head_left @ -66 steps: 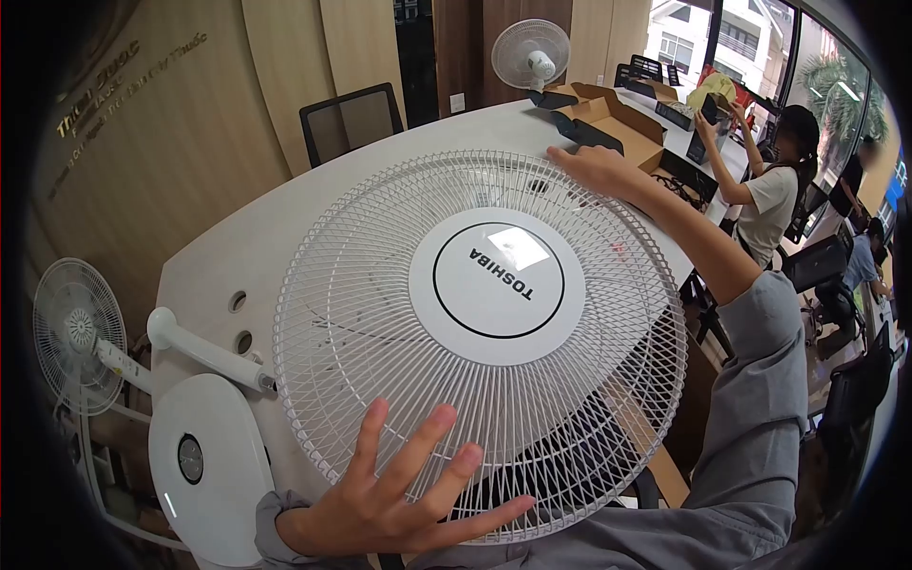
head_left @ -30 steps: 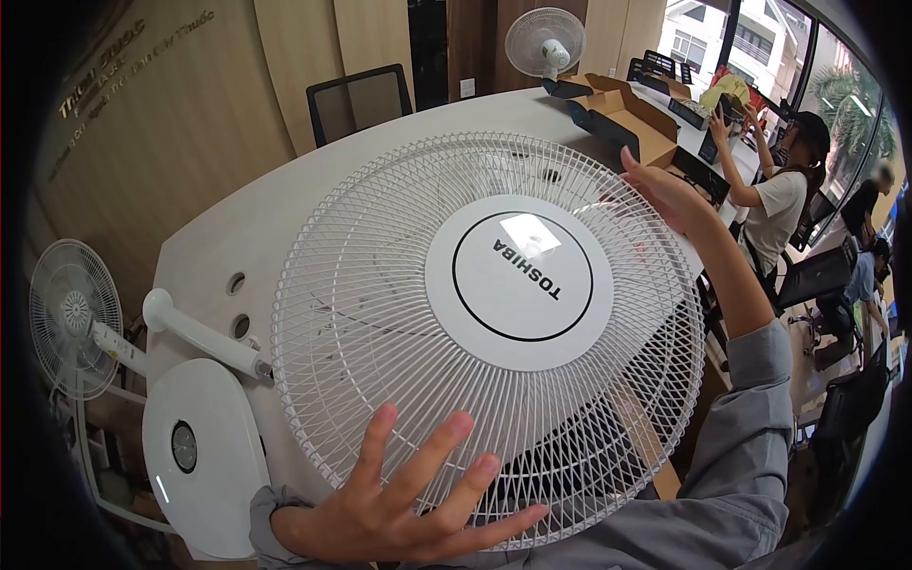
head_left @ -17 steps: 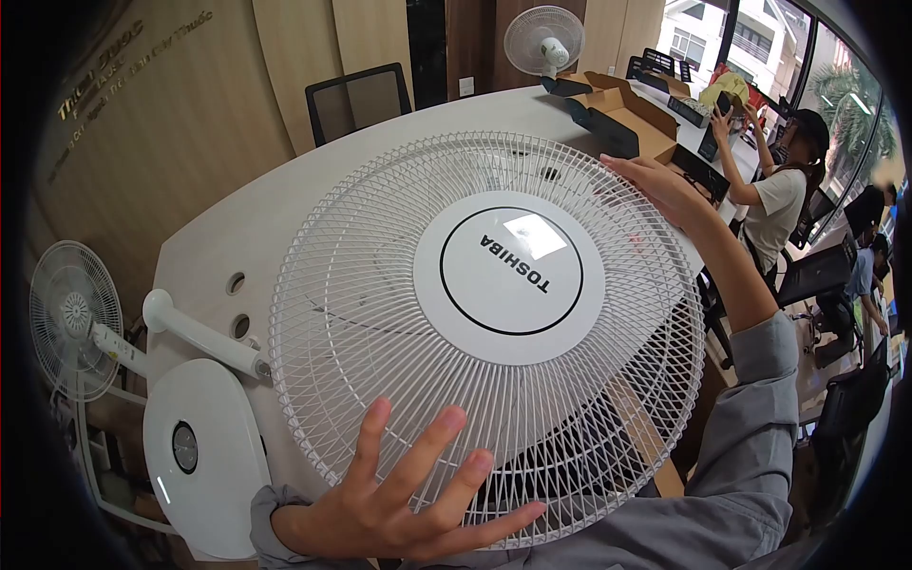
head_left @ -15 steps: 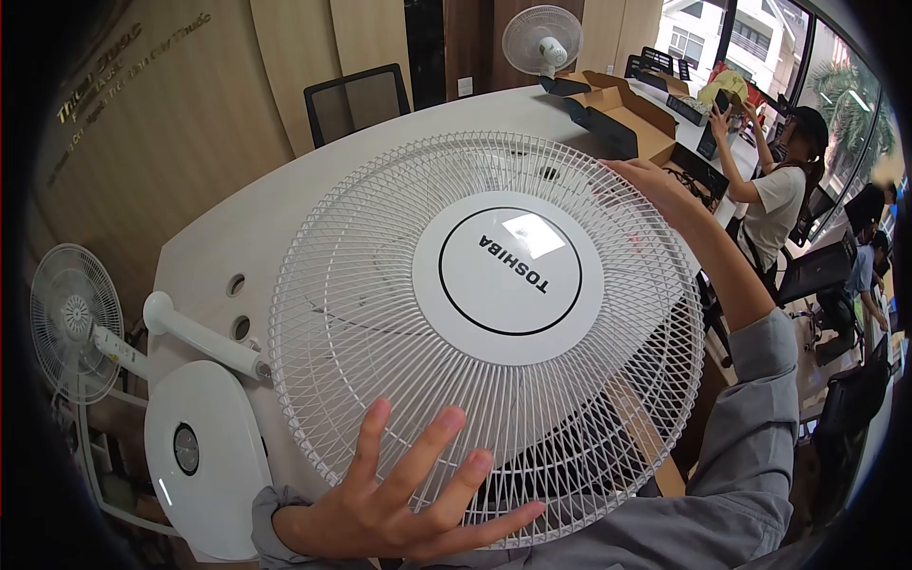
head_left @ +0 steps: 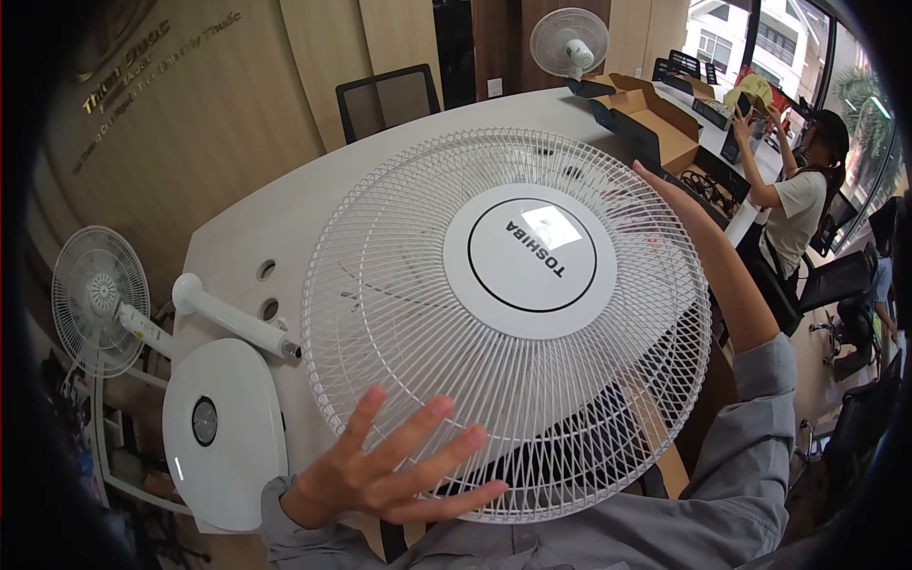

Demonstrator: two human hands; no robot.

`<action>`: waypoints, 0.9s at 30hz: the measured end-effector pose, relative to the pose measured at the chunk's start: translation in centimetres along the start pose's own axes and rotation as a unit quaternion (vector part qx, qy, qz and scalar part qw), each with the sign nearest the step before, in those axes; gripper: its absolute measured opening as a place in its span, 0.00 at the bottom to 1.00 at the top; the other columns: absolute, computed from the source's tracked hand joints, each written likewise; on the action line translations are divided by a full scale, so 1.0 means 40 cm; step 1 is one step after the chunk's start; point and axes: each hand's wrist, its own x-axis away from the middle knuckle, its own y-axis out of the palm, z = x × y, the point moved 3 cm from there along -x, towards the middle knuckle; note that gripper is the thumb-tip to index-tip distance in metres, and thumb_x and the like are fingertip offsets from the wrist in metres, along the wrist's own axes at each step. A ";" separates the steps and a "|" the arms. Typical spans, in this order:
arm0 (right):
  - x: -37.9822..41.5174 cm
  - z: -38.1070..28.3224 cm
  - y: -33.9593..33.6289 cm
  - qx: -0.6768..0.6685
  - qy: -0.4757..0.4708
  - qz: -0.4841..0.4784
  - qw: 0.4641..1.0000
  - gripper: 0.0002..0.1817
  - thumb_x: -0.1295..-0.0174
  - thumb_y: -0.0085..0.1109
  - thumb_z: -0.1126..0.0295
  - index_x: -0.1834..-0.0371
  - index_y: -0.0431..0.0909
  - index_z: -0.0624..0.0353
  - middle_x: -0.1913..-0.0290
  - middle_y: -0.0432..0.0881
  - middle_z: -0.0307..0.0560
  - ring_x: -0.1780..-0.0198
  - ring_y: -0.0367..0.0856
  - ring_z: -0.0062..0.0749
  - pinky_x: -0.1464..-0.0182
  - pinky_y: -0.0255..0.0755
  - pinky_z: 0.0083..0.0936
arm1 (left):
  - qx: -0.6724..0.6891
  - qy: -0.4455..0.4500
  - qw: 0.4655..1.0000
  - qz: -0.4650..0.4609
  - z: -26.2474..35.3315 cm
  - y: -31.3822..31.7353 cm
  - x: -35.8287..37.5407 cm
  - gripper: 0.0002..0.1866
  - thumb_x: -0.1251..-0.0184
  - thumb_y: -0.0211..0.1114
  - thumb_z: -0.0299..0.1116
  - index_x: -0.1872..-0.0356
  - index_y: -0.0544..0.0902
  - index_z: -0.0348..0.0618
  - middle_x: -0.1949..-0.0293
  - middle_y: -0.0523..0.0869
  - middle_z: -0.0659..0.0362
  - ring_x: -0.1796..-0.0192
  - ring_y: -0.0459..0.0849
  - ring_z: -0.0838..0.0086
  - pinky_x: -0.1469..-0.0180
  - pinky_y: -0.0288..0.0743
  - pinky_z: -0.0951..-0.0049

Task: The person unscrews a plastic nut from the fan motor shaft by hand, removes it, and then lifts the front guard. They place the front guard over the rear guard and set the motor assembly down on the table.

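A round white wire fan grille (head_left: 380, 256) with a TOSHIBA disc (head_left: 530, 249) at its centre is held up before my chest. My left hand (head_left: 399, 465) lies against its lower left edge, fingers spread over the wires. At the upper right rim is my right hand (head_left: 674, 195), its fingers mostly hidden behind or along the rim. A white pole (head_left: 233, 318) rests on the table to the left of the grille. Below it sits a white oval base (head_left: 228, 427) with a round dark panel.
The white table (head_left: 285, 204) curves round the grille. Open cardboard boxes (head_left: 655, 119) stand at the back right, beside a person (head_left: 803, 199). One assembled fan (head_left: 570, 43) is at the far end, another (head_left: 100, 299) at the left. A chair (head_left: 388, 103) stands behind the table.
The view has turned slightly, so most of the scene sits further right. Both hands stay on the grille, which is tilted a little differently.
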 end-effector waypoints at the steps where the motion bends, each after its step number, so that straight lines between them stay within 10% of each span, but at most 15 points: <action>1: 0.004 0.008 -0.002 -0.027 0.006 0.011 1.000 0.33 0.22 0.61 0.40 0.42 0.87 0.65 0.47 0.91 0.55 0.53 0.92 0.32 0.49 0.86 0.26 | -0.005 -0.008 1.000 0.017 -0.003 0.006 0.017 0.29 0.30 0.67 0.70 0.29 0.74 0.93 0.27 0.77 0.71 0.23 0.77 0.57 0.17 0.57 0.26; 5: 0.021 0.033 -0.006 -0.087 -0.005 0.002 0.996 0.30 0.22 0.61 0.40 0.44 0.88 0.60 0.50 0.92 0.50 0.56 0.92 0.30 0.53 0.88 0.29 | -0.020 -0.043 0.995 0.085 -0.027 0.035 0.089 0.34 0.35 0.67 0.76 0.28 0.75 0.90 0.24 0.75 0.66 0.18 0.71 0.56 0.17 0.56 0.26; 11: 0.133 0.120 0.031 -0.213 -0.019 -0.128 0.968 0.46 0.22 0.47 0.29 0.27 0.77 0.66 0.33 0.84 0.60 0.37 0.88 0.44 0.34 0.84 0.45 | 0.271 -0.350 0.871 0.212 -0.057 0.069 0.178 0.70 0.49 0.67 0.87 0.12 0.55 0.52 0.17 0.63 0.41 0.13 0.58 0.47 0.20 0.59 0.26; 17: 0.301 0.225 0.170 -0.201 -0.069 -0.254 0.944 0.51 0.22 0.30 0.25 0.11 0.56 0.55 0.17 0.68 0.58 0.19 0.70 0.50 0.18 0.63 0.54 | 0.558 -0.482 0.562 0.375 -0.107 0.137 0.160 0.55 0.22 0.65 0.62 0.11 0.43 0.43 0.18 0.61 0.38 0.18 0.68 0.48 0.27 0.81 0.48; 21: 0.313 0.227 0.243 -0.218 -0.097 -0.264 0.935 0.48 0.19 0.32 0.30 0.10 0.53 0.57 0.16 0.66 0.59 0.16 0.66 0.51 0.17 0.62 0.54 | 0.600 -0.479 0.515 0.382 -0.110 0.143 0.185 0.47 0.19 0.66 0.41 0.11 0.45 0.44 0.19 0.63 0.38 0.21 0.74 0.52 0.27 0.82 0.50; 26: 0.260 0.258 0.246 -0.188 -0.151 -0.246 0.939 0.46 0.17 0.35 0.33 0.10 0.51 0.57 0.14 0.62 0.57 0.16 0.64 0.50 0.16 0.61 0.53 | 0.571 -0.495 0.529 0.387 -0.117 0.162 0.216 0.41 0.14 0.59 0.45 0.11 0.49 0.46 0.21 0.69 0.43 0.28 0.82 0.56 0.31 0.86 0.53; 27: 0.243 0.275 0.232 -0.191 -0.134 -0.260 0.937 0.49 0.20 0.48 0.33 0.10 0.50 0.58 0.12 0.58 0.54 0.13 0.58 0.47 0.14 0.56 0.51 | 0.573 -0.493 0.531 0.384 -0.121 0.162 0.216 0.41 0.14 0.59 0.45 0.11 0.49 0.46 0.21 0.70 0.43 0.28 0.82 0.57 0.31 0.86 0.54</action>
